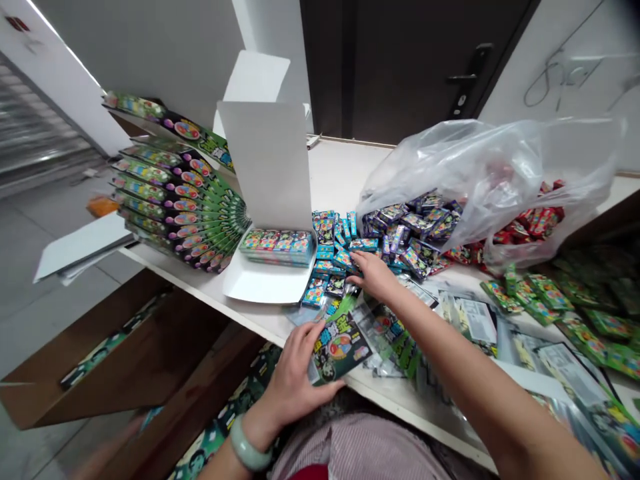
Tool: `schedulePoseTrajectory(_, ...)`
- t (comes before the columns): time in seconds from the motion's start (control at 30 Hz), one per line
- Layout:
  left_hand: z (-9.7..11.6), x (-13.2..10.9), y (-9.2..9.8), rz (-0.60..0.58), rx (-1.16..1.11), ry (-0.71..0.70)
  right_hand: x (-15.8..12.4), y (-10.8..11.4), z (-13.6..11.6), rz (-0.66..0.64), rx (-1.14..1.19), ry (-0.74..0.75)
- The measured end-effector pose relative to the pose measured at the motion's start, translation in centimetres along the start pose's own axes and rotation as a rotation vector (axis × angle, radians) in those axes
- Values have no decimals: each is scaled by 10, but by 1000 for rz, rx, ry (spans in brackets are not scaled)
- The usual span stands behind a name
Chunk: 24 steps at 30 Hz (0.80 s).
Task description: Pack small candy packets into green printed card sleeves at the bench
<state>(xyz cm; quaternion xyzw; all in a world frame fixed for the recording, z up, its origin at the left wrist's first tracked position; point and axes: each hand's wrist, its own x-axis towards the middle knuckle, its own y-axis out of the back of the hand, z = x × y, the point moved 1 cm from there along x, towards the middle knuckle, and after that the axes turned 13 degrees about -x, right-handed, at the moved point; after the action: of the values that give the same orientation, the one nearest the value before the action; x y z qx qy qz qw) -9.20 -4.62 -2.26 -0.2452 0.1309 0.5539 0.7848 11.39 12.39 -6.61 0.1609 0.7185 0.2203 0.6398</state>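
Note:
My left hand [293, 373], with a pale green bangle [250, 445] on its wrist, grips a dark green printed card packet [340, 350] at the table's front edge. My right hand [373, 277] lies spread on a loose heap of small blue candy boxes [335, 250], fingers touching the boxes at the heap's near side. To the left stands an open white cardboard display box [270, 160] with a row of blue boxes [277, 247] inside. Behind the heap, a clear plastic bag [480, 173] spills more boxes.
Fanned green display cards [180, 207] stand stacked at the table's left end. Red packets [530, 223] and green packets [590, 333] lie right, among flat printed sheets [545, 367]. An open brown carton [115, 360] sits below the table's front edge. A dark door [415, 60] stands behind.

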Motion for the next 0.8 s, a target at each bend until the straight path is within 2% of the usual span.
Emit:
schedulePoseTrajectory(0.1, -5, -3, 3, 26, 6, -7, 3, -7, 3, -11, 37, -57)
schedulePoseTrajectory(0.23, -13, 3, 9, 50, 17, -13, -13, 5, 12, 22, 222, -224)
schedulePoseTrajectory(0.4, -18, 19, 15, 77, 26, -30, -58, 30, 25, -20, 584, -417)
schedulePoseTrajectory(0.63, -8, 36, 3, 26, 59, -123, -116, 50, 27, -71, 939, -574)
schedulePoseTrajectory(0.7, -5, 40, -1, 6, 98, -148, -125, 56, 24, -35, 1038, -588)
schedulePoseTrajectory(0.8, -1, 47, -8, -38, 147, -207, -136, 67, 19, 151, 998, -533)
